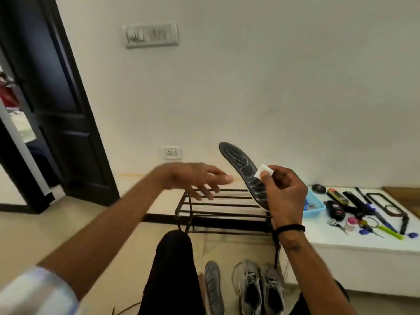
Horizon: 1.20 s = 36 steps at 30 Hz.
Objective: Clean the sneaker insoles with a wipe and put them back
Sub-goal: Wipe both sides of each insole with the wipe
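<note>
The right hand [284,192] gripped a dark, curved foam insole [244,169] upright and pinched a small white wipe [263,171] against it with the thumb. The left hand [197,178] hovered beside it, fingers spread, holding nothing. A second grey insole [213,286] lay on the floor beside two grey lace-up sneakers [259,289], both hollow inside. On the white low cabinet [352,251], a shallow light-blue plastic tray [314,206] held small, indistinct bits.

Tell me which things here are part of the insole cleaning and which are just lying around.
Job: insole and wipe in right hand; second insole and sneakers on the floor.
Lying about: shoe rack, blue tray, tools on the white surface.
</note>
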Each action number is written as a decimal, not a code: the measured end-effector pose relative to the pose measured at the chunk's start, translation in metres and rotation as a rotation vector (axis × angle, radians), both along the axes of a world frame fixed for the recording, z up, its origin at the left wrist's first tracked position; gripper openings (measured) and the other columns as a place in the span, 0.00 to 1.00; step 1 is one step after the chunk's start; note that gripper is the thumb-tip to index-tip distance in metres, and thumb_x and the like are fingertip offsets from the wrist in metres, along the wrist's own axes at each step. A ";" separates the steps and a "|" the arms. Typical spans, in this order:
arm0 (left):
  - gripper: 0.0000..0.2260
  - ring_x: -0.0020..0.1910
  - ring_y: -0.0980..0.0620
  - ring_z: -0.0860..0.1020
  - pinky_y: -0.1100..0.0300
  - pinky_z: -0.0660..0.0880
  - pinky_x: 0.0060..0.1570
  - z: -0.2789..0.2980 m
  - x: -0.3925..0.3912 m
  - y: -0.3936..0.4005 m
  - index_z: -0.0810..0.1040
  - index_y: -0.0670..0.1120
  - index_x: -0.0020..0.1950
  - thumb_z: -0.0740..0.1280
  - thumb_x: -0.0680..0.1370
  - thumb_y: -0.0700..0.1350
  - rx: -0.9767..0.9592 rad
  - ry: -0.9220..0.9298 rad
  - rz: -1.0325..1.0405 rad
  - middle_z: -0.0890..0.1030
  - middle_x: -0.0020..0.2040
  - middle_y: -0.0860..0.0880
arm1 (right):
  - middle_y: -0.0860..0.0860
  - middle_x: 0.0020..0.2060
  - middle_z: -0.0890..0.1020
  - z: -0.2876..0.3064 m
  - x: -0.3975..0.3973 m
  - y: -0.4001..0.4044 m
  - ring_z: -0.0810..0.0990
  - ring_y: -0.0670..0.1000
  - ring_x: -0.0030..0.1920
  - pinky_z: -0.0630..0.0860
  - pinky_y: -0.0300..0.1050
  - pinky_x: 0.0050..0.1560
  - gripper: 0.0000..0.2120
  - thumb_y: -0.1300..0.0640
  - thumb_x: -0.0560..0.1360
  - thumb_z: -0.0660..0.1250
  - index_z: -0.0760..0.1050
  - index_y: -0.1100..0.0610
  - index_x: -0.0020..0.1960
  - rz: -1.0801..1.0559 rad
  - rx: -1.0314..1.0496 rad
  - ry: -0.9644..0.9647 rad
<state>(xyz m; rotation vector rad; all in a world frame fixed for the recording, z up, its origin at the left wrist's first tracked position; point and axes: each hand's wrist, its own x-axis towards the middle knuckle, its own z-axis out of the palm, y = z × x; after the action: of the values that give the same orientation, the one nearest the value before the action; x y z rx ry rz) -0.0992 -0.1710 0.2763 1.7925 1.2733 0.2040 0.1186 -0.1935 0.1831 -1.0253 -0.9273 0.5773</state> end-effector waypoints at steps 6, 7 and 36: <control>0.33 0.48 0.47 0.83 0.51 0.78 0.53 0.028 -0.065 0.097 0.72 0.46 0.74 0.66 0.78 0.67 0.076 -0.549 0.729 0.84 0.55 0.45 | 0.49 0.46 0.87 0.029 -0.003 -0.004 0.86 0.46 0.47 0.82 0.38 0.49 0.10 0.57 0.73 0.76 0.83 0.54 0.54 -0.038 0.065 0.022; 0.33 0.45 0.47 0.81 0.53 0.76 0.48 0.020 -0.065 0.104 0.72 0.45 0.74 0.64 0.79 0.68 0.118 -0.690 0.871 0.82 0.54 0.44 | 0.48 0.46 0.87 0.032 -0.004 -0.007 0.86 0.46 0.47 0.82 0.38 0.48 0.10 0.58 0.73 0.76 0.83 0.54 0.54 -0.027 0.067 0.026; 0.27 0.55 0.48 0.85 0.50 0.82 0.53 -0.261 0.026 0.000 0.85 0.53 0.58 0.69 0.71 0.72 -0.454 -1.393 0.654 0.87 0.56 0.48 | 0.47 0.48 0.87 -0.079 -0.040 0.011 0.87 0.49 0.45 0.84 0.43 0.44 0.12 0.61 0.75 0.73 0.80 0.49 0.57 0.504 -0.573 -0.258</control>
<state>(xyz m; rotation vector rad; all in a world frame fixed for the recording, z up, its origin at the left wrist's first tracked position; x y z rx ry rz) -0.0728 -0.1714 0.0149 0.4574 0.6673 1.1703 0.0787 -0.1829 0.1040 -1.4054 -1.3017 1.1993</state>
